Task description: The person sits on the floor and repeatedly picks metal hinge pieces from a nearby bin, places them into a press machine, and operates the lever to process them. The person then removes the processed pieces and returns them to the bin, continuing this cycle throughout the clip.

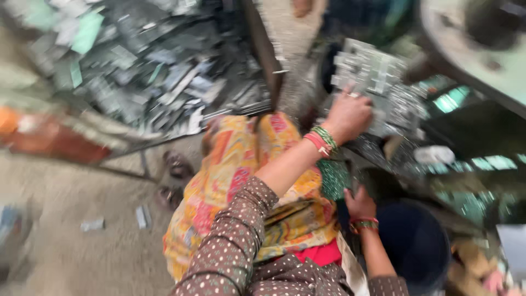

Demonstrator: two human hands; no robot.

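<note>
Up at the worktop's edge, the left hand (346,116) gripped a grey circuit board (372,77). Lower down, the right hand (360,204) touched a green board (333,178) beside a dark bucket (413,241); its grip was unclear.

A heap of scrap circuit boards (148,71) fills the upper left, with sandals (174,178) on the sandy floor (82,219).

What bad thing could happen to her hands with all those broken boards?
The left hand presses bare on a grey circuit board; its edges might scratch or cut. The right hand sits low beside a dark bucket, where it might get bumped. The scrap heap might slide.
</note>
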